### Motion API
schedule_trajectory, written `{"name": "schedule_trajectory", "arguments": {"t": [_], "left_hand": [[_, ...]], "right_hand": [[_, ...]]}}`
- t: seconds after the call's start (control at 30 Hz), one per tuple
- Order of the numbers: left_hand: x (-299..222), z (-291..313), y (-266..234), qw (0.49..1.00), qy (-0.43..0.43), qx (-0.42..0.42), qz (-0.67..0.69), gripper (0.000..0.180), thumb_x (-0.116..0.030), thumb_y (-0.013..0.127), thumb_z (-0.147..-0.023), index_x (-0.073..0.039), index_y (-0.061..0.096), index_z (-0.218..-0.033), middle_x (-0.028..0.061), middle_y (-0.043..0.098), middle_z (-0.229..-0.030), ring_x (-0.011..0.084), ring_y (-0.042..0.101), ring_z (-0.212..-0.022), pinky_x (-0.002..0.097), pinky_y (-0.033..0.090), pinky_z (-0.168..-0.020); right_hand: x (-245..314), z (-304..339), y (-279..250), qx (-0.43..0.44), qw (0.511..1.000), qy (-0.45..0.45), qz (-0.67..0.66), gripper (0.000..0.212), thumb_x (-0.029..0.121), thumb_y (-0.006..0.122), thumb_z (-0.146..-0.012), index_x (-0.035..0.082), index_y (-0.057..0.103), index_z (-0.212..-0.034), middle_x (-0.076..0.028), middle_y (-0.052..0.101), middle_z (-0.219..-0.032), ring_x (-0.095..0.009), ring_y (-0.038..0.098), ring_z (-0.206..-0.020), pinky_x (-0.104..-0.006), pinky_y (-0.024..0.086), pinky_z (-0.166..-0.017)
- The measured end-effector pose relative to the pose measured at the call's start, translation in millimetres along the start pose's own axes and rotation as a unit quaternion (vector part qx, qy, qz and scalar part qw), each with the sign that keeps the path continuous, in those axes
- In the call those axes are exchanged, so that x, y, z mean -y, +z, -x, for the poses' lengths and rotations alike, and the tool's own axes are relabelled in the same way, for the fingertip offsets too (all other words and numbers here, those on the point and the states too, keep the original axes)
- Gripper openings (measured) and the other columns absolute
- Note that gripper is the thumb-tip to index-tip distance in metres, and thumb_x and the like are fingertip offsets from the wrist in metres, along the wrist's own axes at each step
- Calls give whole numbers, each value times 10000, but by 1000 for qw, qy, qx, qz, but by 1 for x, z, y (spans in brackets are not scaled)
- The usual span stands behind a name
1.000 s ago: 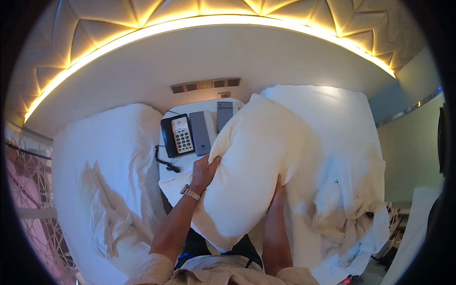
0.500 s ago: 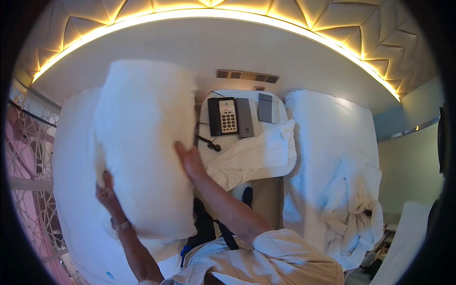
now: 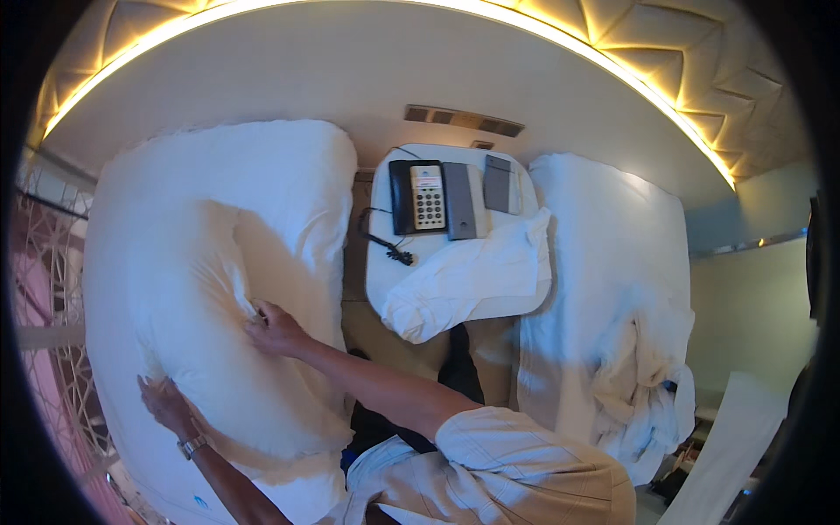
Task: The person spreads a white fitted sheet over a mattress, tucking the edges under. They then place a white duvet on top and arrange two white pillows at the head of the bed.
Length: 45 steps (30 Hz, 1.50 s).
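Observation:
A plump white pillow lies on the white-sheeted bed at the left. On the pillow's right side, my right hand pinches a fold of its cover between thumb and fingers. My left hand is at the pillow's near left edge, its fingers apart and against the cloth. A wristwatch is on my left wrist.
Between the beds stands a small white table with a corded phone, grey folders and a white cloth. Crumpled white linen lies on the right bed. A white lattice screen borders the left.
The pillow has come down from a raised, upright position onto the bed. My right hand has moved left with it, while my left hand has shifted lower and left with its fingers loosened.

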<state>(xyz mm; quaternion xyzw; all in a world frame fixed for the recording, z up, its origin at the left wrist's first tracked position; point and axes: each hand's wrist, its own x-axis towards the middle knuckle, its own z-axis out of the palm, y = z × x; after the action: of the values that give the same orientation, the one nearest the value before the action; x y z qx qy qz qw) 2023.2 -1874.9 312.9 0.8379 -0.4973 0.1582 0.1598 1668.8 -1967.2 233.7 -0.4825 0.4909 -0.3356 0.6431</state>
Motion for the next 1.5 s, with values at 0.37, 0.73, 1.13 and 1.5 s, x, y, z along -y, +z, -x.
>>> {"name": "schedule_trajectory", "arguments": {"t": [0.37,0.73,1.13,1.5], "left_hand": [[-491,228,49,830,267,336,356,350,-119,766,-921,-16,676,-1243,176,730,-1062,285,718,-829,394,576,-738],[-628,414,87,649,-71,668,359,568,-429,675,-992,-10,603,-1368,141,722,-1151,270,700,-1036,408,583,-868],[-519,278,7,597,-104,571,554,486,-310,521,-1074,-16,501,-1461,136,636,-1306,227,607,-1192,435,525,-1001],[-182,23,-71,819,-218,121,517,588,-350,578,-1035,43,487,-1463,179,617,-1294,285,594,-1174,447,524,-961]], "right_hand": [[-171,199,-472,-568,737,134,340,967,205,906,-731,41,382,-1528,-260,469,-1435,-449,421,-1351,-522,373,-1126],[-200,254,-566,-464,864,114,157,210,149,706,-863,15,725,-1025,-195,742,-926,-323,734,-880,-426,571,-804],[-16,249,-385,174,978,-37,-112,277,166,731,-931,-1,704,-1150,-79,726,-1070,-162,665,-982,-329,530,-929],[22,147,-239,194,976,-26,-98,354,178,698,-960,-5,628,-1254,-18,640,-963,-100,589,-898,-287,504,-820]]}}
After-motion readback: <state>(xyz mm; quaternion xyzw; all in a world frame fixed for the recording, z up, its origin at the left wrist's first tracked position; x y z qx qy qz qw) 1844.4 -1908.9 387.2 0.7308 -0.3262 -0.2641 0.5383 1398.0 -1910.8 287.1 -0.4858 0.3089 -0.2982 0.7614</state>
